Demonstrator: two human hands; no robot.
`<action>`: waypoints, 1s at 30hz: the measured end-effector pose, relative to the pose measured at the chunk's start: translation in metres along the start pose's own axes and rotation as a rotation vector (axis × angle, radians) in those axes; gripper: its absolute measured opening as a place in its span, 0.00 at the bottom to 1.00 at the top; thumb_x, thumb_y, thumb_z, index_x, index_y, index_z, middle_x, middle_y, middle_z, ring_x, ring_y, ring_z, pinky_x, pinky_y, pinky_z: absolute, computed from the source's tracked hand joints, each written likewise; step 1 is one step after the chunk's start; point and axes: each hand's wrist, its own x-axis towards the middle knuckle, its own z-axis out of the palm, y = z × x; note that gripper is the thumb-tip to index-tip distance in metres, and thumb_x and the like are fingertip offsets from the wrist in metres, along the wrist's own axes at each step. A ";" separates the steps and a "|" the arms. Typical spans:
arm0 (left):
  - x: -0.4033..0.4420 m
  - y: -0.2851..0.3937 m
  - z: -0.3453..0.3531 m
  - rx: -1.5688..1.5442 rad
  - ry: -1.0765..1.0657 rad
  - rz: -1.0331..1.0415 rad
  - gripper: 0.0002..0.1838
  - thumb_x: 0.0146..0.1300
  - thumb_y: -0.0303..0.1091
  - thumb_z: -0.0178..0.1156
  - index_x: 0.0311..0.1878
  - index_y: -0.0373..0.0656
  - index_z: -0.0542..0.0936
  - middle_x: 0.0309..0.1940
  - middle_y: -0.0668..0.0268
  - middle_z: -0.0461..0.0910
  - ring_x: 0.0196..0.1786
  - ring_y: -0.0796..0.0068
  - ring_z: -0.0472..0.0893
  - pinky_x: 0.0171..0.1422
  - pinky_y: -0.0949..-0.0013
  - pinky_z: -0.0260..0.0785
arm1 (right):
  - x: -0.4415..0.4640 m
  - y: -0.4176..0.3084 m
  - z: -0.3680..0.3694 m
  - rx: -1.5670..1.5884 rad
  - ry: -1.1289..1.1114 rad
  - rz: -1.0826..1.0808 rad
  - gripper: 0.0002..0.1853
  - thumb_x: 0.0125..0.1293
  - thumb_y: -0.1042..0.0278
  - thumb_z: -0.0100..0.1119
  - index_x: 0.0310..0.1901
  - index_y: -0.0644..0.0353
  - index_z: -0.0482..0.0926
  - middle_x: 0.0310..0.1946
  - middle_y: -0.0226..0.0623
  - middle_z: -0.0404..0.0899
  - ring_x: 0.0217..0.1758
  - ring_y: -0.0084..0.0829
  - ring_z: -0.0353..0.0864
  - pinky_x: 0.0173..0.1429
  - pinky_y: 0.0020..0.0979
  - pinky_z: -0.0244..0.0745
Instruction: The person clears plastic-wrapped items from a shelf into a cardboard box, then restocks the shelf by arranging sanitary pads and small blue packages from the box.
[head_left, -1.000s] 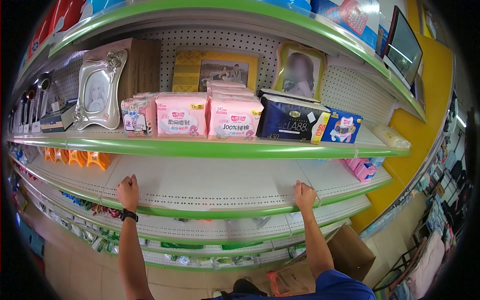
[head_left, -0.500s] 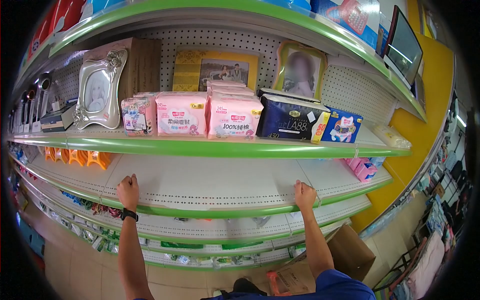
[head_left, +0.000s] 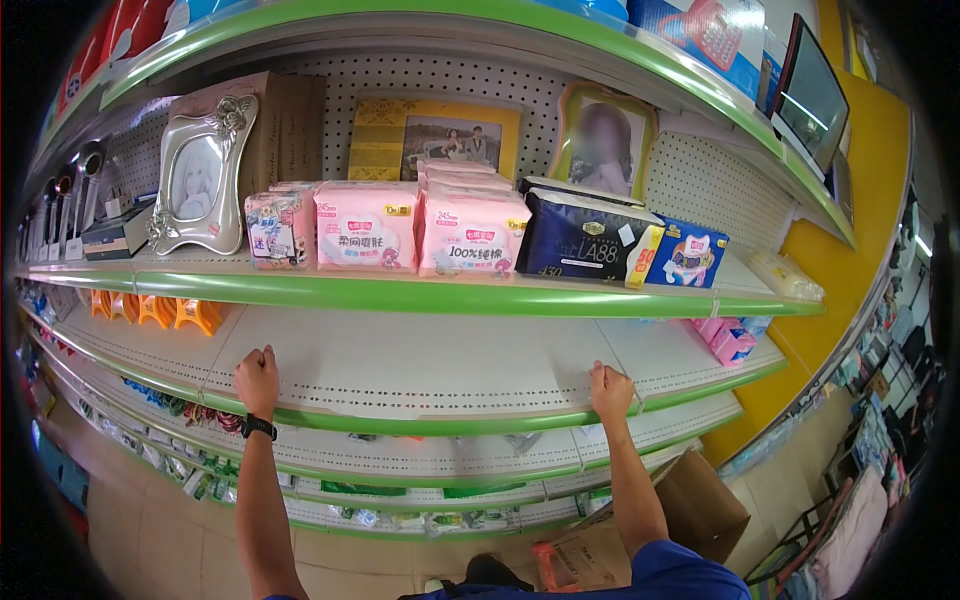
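I see left hand and right hand fisted, seemingly holding nothing, near the shelf; pink packs stand untouched above.

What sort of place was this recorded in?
Most likely a shop: flat white shelves with glossy green edges carry pink rectangular packs with printed labels and an ornate silver picture frame.

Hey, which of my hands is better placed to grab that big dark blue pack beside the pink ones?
Probably your right hand: in this view it's almost directly below the dark blue pack, while your left hand is much farther left. Both look closed, so the right would need opening first.
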 end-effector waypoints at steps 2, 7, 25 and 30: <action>0.000 -0.001 -0.001 -0.004 -0.013 -0.004 0.23 0.69 0.42 0.62 0.24 0.33 0.75 0.19 0.47 0.74 0.24 0.41 0.75 0.31 0.50 0.65 | 0.001 0.000 0.000 0.002 -0.004 -0.009 0.23 0.71 0.60 0.59 0.19 0.64 0.78 0.15 0.54 0.75 0.19 0.56 0.77 0.26 0.50 0.69; -0.001 0.002 -0.004 -0.001 -0.010 -0.010 0.22 0.69 0.42 0.63 0.23 0.34 0.76 0.19 0.49 0.75 0.26 0.39 0.76 0.31 0.48 0.66 | -0.001 0.000 0.000 0.004 -0.014 0.000 0.23 0.72 0.59 0.58 0.19 0.63 0.78 0.15 0.54 0.75 0.18 0.56 0.76 0.26 0.50 0.69; -0.001 -0.005 0.003 -0.011 0.021 0.018 0.22 0.68 0.42 0.64 0.22 0.35 0.76 0.18 0.49 0.74 0.25 0.39 0.75 0.30 0.48 0.65 | -0.001 0.002 0.000 0.028 0.013 -0.001 0.21 0.70 0.61 0.59 0.19 0.63 0.79 0.15 0.52 0.75 0.18 0.55 0.76 0.26 0.49 0.69; -0.001 -0.003 0.002 -0.009 0.024 0.014 0.21 0.67 0.42 0.64 0.23 0.36 0.77 0.18 0.50 0.75 0.25 0.40 0.76 0.30 0.49 0.66 | 0.000 -0.001 0.000 0.018 0.030 -0.020 0.21 0.70 0.61 0.60 0.20 0.63 0.80 0.15 0.52 0.75 0.18 0.55 0.76 0.26 0.49 0.69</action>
